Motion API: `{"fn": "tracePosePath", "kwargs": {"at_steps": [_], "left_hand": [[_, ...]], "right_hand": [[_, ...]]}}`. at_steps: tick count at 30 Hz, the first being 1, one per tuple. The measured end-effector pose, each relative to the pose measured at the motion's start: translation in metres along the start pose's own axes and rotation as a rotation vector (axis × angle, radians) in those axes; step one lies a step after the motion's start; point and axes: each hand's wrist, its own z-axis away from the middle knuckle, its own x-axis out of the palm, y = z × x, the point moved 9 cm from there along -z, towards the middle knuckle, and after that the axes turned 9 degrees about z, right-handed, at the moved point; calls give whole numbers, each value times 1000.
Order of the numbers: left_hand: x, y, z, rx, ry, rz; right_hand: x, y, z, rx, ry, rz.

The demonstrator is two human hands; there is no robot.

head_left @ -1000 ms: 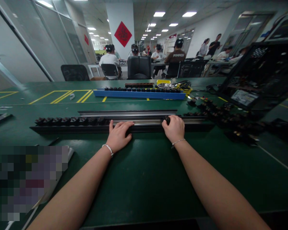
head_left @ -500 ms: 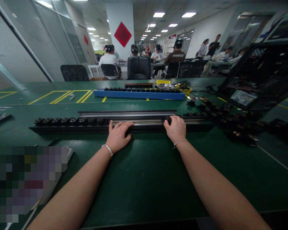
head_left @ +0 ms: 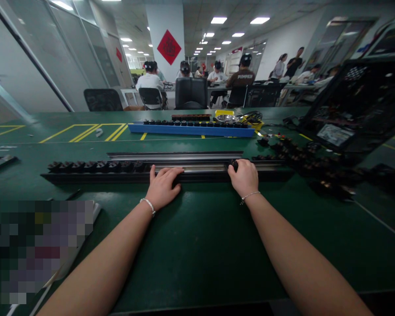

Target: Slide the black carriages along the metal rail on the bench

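Note:
A long black rail [head_left: 204,176] with a bare metal channel lies across the green table in front of me. Several round black parts [head_left: 102,166] sit in a row in its left half. My left hand [head_left: 163,186] rests on the rail just right of that row, fingers spread and holding nothing that I can see. Farther right, my right hand [head_left: 244,177] is closed around a small black part [head_left: 233,164] at the rail's channel. The fingers partly hide this part, so its exact kind is unclear. A second dark rail [head_left: 174,155] lies right behind the first.
A heap of dark parts [head_left: 296,158] lies at the right, before a tilted black case [head_left: 355,101]. Farther back stands a blue rail [head_left: 191,130] filled with black parts, near a metal bowl [head_left: 227,118]. A blurred-out flat object [head_left: 42,250] lies front left. People sit beyond.
My right hand has slid slightly to the right along the rail, with the small black part in its fingers. My left hand stays in place.

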Motion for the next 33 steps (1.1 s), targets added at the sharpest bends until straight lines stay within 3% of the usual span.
{"fn": "tracePosePath", "kwargs": {"at_steps": [23,33], "left_hand": [[0,0,0,-10,3,2],[0,0,0,1,11,17]], "right_hand": [[-1,5,-2,7,27,-12],[-3,12,-3,59,-26,71]]}}
